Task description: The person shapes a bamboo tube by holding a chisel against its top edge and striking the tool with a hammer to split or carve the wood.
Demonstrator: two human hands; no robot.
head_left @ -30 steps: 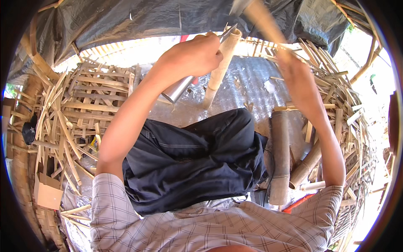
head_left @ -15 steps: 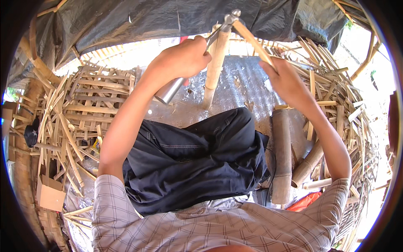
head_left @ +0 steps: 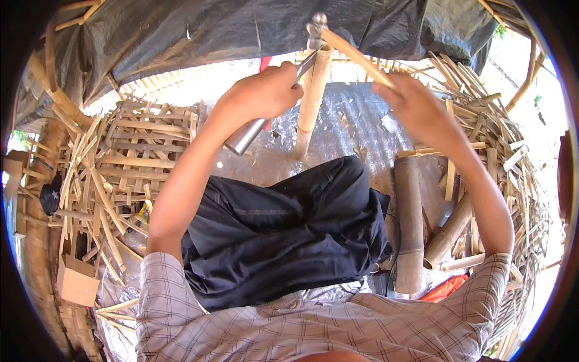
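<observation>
My left hand is wrapped round a knife with a thick, shiny round metal handle. Its blade slants up to the top of an upright bamboo length, lying against its left side. In my right hand, slightly blurred, is the wooden handle of a ball-peen hammer. The hammer's steel head is right by the bamboo's top end and the blade tip; whether it touches them I cannot tell. The bamboo's foot stands on a grey sheet beyond my crossed legs.
A thick bamboo piece lies right of my knee, another beside it. Split bamboo strips are heaped on the right, and a woven bamboo lattice is on the left. A cardboard box sits lower left. Dark sheeting hangs ahead.
The hammer head has moved left over the bamboo's top, with my right hand still on its handle. The blade tip shows slightly lower; my left hand keeps its grip.
</observation>
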